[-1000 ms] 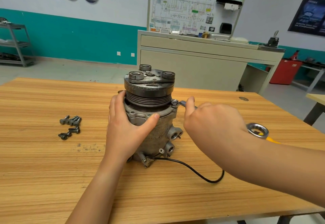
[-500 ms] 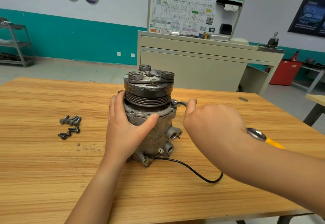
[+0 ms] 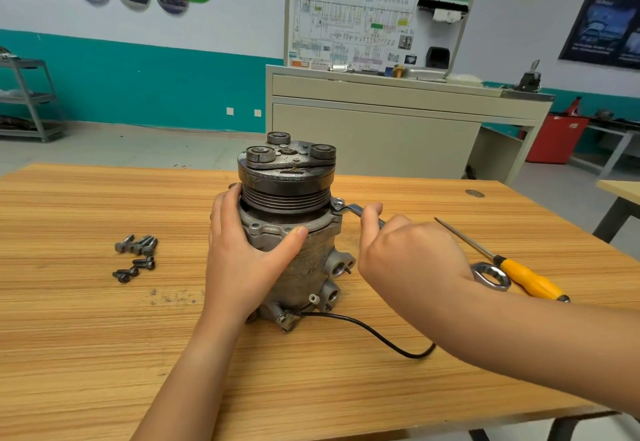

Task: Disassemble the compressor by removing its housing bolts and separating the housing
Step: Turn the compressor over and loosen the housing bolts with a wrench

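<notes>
- The compressor stands upright mid-table; the left hand curls round it.
- The right hand clamps the wrench on a flange bolt — not out yet.
- Several removed bolts lie left; housing unseparated.

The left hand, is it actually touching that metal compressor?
Touching. The head view shows the left hand wrapped round the compressor, with the thumb lying across the front of its housing and no gap.
</notes>
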`<action>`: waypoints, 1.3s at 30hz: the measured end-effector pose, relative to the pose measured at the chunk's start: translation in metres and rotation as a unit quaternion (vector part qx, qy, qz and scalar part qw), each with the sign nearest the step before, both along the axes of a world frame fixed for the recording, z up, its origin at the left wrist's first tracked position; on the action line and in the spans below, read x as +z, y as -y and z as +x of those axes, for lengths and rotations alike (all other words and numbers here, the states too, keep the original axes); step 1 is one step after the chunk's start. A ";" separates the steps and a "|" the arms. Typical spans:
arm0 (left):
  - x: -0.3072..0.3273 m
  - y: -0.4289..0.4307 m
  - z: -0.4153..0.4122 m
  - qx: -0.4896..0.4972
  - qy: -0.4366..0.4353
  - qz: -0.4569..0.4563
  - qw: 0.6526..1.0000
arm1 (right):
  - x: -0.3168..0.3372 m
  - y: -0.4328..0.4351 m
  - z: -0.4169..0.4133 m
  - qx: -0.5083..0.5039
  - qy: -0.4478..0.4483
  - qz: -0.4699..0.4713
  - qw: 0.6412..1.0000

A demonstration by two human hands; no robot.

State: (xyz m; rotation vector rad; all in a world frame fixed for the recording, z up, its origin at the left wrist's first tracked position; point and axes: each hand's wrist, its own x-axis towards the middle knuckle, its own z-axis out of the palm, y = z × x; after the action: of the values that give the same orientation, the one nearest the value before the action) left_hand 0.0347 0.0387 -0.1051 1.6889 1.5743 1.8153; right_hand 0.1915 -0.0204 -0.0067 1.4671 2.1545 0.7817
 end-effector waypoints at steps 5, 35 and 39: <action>0.000 0.000 -0.001 0.000 -0.005 0.004 1.000 | 0.022 -0.002 -0.006 0.038 0.110 -0.025 0.993; -0.013 -0.003 -0.011 -0.025 0.018 0.013 0.999 | -0.061 -0.166 0.024 0.277 -0.454 0.130 0.837; -0.028 -0.001 -0.019 -0.029 0.039 0.034 0.998 | -0.054 -0.137 0.030 0.233 -0.687 0.087 0.683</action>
State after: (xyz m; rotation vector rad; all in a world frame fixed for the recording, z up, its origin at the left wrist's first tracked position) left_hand 0.0155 0.0393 -0.1335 1.6531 1.4334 1.9005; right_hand 0.2214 0.1171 -0.0606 1.8912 3.7311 -0.2617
